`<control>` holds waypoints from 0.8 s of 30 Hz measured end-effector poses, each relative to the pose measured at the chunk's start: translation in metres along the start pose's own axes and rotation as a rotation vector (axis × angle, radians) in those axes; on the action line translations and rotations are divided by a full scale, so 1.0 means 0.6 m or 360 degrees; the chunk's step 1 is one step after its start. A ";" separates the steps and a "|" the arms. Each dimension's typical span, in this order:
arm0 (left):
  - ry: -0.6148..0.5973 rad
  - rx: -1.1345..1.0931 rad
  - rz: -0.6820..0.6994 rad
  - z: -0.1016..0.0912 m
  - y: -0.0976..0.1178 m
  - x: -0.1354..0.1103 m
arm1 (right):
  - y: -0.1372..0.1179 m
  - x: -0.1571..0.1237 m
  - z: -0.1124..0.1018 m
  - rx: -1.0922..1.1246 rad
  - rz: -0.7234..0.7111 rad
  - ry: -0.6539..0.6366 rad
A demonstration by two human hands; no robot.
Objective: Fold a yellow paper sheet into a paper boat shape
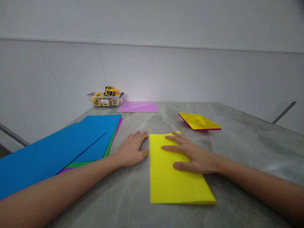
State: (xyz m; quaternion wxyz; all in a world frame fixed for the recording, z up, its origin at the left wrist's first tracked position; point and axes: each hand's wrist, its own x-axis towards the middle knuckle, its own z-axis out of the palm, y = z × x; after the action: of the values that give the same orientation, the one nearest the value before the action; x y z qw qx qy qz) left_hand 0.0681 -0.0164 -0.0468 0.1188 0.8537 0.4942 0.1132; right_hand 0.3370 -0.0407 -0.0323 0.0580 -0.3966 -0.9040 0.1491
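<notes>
A folded sheet of yellow paper lies flat on the table in front of me. My right hand rests on its upper right part, palm down with the fingers spread. Just beyond the paper's left edge, my left hand lies on the tabletop with fingers stretched out and nothing in its grasp. Its fingertips and thumb come close to the paper's edge; whether they touch it I cannot tell. Behind my right hand sits a folded paper boat, yellow inside with a red underside.
Blue sheets overlap green and purple ones at the left, partly under my left forearm. A pink-purple sheet or folder lies at the back. Beside it a clear plastic box holds several yellow toy vehicles. The grey marbled table meets white walls.
</notes>
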 end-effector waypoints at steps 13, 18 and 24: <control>-0.0053 0.0017 -0.0004 -0.007 0.005 -0.001 | -0.023 -0.010 -0.002 -0.0101 -0.0023 0.0023; -0.0061 0.0018 0.0016 -0.005 0.001 0.000 | -0.015 -0.007 -0.001 -0.0076 -0.0066 -0.0010; -0.0076 -0.0002 0.0004 -0.007 0.003 0.001 | -0.007 -0.007 0.003 -0.0012 -0.0042 0.0002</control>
State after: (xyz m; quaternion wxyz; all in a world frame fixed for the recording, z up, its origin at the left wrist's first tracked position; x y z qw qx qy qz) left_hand 0.0688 -0.0163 -0.0421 0.1309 0.8568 0.4900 0.0931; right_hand 0.3362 -0.0468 -0.0322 0.0592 -0.3848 -0.9096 0.1448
